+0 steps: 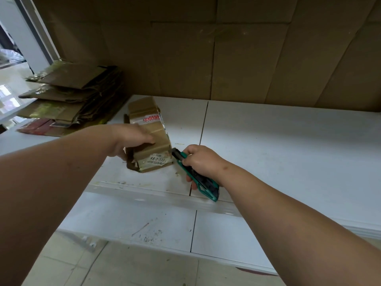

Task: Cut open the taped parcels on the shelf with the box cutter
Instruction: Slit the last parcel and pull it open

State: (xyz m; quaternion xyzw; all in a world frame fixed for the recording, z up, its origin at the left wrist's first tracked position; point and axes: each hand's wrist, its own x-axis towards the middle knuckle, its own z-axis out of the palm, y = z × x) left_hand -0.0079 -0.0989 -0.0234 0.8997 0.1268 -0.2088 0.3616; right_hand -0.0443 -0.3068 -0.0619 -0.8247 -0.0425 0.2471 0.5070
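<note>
Left hand (132, 139) holds taped parcel (149, 137), label reads "16-2-3201"; other print illegible. Right hand (201, 162) at its 4 o'clock grips green box cutter (195, 176).

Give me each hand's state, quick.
Left hand: fingers curled over the parcel, holding it down on the shelf.
Right hand: gripping the cutter, tip at the parcel's corner.

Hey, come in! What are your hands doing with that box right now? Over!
Left hand holds parcel down on shelf. Right hand grips box cutter, tip at parcel's near right corner. Nothing blocking.
</note>
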